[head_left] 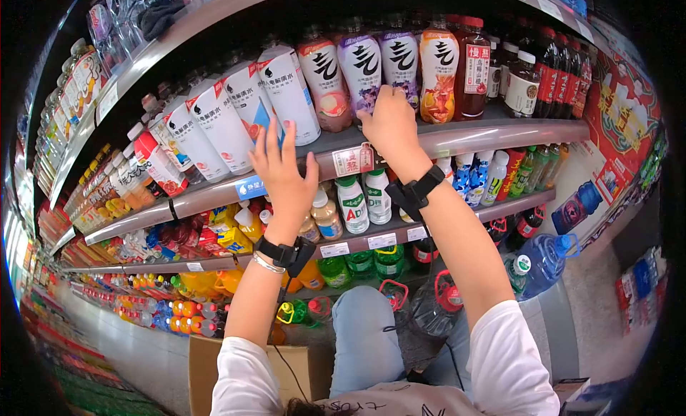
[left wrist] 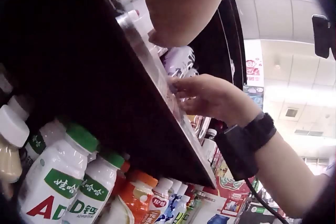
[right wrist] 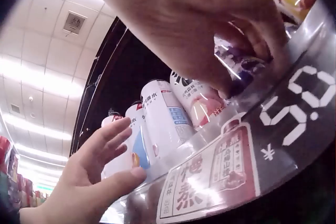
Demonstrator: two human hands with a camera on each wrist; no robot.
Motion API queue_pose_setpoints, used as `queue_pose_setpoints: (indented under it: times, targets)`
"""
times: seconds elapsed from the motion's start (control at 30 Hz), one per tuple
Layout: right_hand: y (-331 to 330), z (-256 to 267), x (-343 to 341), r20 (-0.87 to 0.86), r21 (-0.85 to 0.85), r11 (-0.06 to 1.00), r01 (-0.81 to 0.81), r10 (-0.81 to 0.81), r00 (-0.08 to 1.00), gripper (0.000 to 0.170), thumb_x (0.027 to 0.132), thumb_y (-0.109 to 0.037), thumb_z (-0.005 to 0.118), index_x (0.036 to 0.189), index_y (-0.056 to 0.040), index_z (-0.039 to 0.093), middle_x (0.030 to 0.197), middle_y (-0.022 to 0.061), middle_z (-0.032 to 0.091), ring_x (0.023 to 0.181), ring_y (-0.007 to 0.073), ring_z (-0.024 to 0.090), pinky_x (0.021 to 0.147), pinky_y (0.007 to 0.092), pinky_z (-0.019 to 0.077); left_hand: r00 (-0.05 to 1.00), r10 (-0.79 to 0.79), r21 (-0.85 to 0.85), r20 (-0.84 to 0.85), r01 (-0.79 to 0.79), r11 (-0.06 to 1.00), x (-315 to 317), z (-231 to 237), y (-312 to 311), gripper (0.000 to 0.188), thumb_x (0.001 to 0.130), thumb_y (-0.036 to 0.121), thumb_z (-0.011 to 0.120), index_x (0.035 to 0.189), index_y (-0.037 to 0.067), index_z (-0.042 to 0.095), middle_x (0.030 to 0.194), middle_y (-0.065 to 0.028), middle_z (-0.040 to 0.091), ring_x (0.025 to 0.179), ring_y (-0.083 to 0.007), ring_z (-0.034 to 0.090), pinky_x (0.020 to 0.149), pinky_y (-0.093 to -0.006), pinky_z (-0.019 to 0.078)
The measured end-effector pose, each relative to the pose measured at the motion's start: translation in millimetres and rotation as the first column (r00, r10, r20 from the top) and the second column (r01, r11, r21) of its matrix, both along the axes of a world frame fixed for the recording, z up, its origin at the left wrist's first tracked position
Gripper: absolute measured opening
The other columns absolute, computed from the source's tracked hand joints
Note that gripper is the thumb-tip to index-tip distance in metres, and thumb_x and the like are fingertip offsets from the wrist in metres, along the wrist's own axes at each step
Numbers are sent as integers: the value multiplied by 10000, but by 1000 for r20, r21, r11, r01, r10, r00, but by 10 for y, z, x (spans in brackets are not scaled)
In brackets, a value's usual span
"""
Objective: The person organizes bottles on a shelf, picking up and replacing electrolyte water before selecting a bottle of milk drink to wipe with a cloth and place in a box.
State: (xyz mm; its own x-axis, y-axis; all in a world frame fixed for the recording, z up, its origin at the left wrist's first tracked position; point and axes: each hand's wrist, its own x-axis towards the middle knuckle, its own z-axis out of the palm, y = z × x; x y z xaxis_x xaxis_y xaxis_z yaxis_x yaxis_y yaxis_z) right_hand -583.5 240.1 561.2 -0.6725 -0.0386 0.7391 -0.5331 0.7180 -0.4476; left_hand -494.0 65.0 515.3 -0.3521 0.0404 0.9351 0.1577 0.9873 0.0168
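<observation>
A person reaches into a packed drinks shelf point(head_left: 486, 136). On one side of the reach stand glossy white cylindrical bottles point(head_left: 295, 94) and a pink-and-white peach bottle point(head_left: 324, 73); on the other, an orange-and-white fruit bottle point(head_left: 437, 73) and a dark red-brown bottle with a red cap point(head_left: 473, 69). The right hand point(head_left: 391, 123) has its thumb and fingers curled round the lower part of a purple-and-white grape bottle point(head_left: 357, 66), which sits in the front row between the peach bottle and a second purple one point(head_left: 400, 55). The left hand point(head_left: 284, 169) is free, fingers spread, just in front of the white bottles. Below are green-capped white plastic bottles point(head_left: 351, 205); lower, a big translucent blue water jug point(head_left: 544, 262) and a brown cardboard box point(head_left: 204, 366).

The right hand covers the grape bottle's lower label, and its base is hard to make out. Caps along the row sink into shadow; an arm blocks the top of the left wrist view.

The white bottles read 电解质水, the grape bottle bears a bold black 気, the red-brown bottle and the rail's picture tag point(head_left: 353, 161) say 慢熬, and the green-capped bottles show 娃哈哈 and AD钙.
</observation>
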Motion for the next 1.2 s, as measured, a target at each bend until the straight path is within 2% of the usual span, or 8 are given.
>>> queue_pose_setpoints:
  times: [0.27, 0.4, 0.43, 0.57, 0.8, 1.0, 1.1, 1.2]
  targets:
    - [-38, -2, -3, 52, 27, 999, 27, -28, 998, 397, 788, -165, 744, 1006, 106, 553, 1060, 270, 562, 945, 412, 634, 755, 438, 554, 992, 99, -61, 84, -94, 994, -96, -201, 2, 352, 853, 209, 591, 1193, 122, 618, 1451, -105, 451, 1199, -297, 497, 1101, -612, 200]
    - [1, -296, -70, -142, -79, 996, 31, -42, 989, 429, 810, -282, 736, 1009, 64, 580, 1031, 277, 591, 905, 429, 628, 789, 458, 525, 994, 89, -37, 66, -87, 996, -103, -211, 3, 273, 854, 225, 591, 1103, 126, 646, 1432, -90, 478, 1082, -274, 544, 1102, -588, 223]
    - [14, -376, -73, -348, -99, 995, 6, -40, 937, 286, 825, -201, 708, 926, 23, 564, 950, 221, 585, 822, 388, 621, 693, 428, 519, 996, 85, -42, 38, -83, 996, -116, -220, -7, 258, 852, 231, 593, 1081, 127, 652, 1419, -84, 493, 1062, -274, 547, 1098, -577, 238]
    - [8, -514, -116, -416, -107, 984, -139, 83, 905, 165, 828, -119, 655, 814, -43, 509, 788, 126, 576, 742, 334, 593, 635, 431, 482, 996, 91, -43, 11, -91, 995, -133, -238, -12, 252, 841, 230, 605, 1063, 123, 658, 1402, -71, 510, 1047, -277, 550, 1091, -563, 254]
    - [-17, -535, -146, -468, -150, 976, -155, 68, 881, 188, 818, -92, 683, 750, -49, 513, 709, 75, 550, 641, 262, 565, 587, 380, 443, 997, 75, -4, -11, -75, 997, -148, -256, -6, 239, 832, 216, 619, 1047, 126, 670, 1379, -64, 528, 1046, -274, 551, 1091, -540, 259]
    - [23, -498, -99, -348, -168, 965, -200, 131, 928, 144, 806, -107, 662, 804, -49, 531, 787, 112, 580, 726, 311, 596, 636, 409, 485, 999, 12, 48, 40, -14, 999, -101, -215, 1, 265, 831, 206, 629, 1081, 127, 664, 1373, -74, 522, 1068, -280, 542, 1091, -523, 246]
    - [85, -332, -31, -265, -329, 868, -372, 293, 918, 171, 781, -109, 690, 874, -44, 561, 838, 119, 592, 764, 296, 600, 697, 404, 486, 997, -72, 121, 20, 69, 990, -59, -80, 15, 351, 806, 191, 666, 1146, 113, 633, 1331, -114, 527, 1118, -309, 514, 1058, -490, 298]
    - [135, -3, 5, -406, -243, 913, -328, 212, 889, 258, 760, -107, 712, 971, -39, 581, 918, 127, 605, 849, 300, 595, 781, 407, 476, 984, -161, 199, -80, 174, 964, -101, 233, 43, 422, 782, 176, 692, 1188, 100, 605, 1293, -134, 537, 1134, -338, 499, 1028, -458, 344]
